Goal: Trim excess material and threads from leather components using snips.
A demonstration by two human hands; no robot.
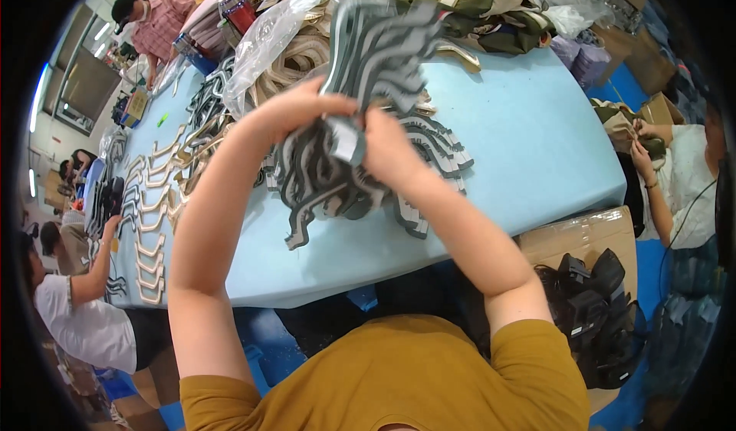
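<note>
A thick bundle of dark grey and pale grey striped fabric strips (376, 55) is raised over the table, its upper part smeared by motion. My left hand (318, 105) is closed round its left side, with the fingers partly hidden. My right hand (389, 149) grips the bundle's middle from the right, beside a white folded end. The wavy lower ends of strips hang below my hands. More grey and white strips (441, 144) lie on the table just behind and to the right.
The strips lie over a light blue table (537, 140). Beige strips (151, 266) are laid out at left. A clear plastic bag (268, 48) and green fabric (483, 6) are at the back. A cardboard box (583, 235) with black items stands right. Several people work nearby.
</note>
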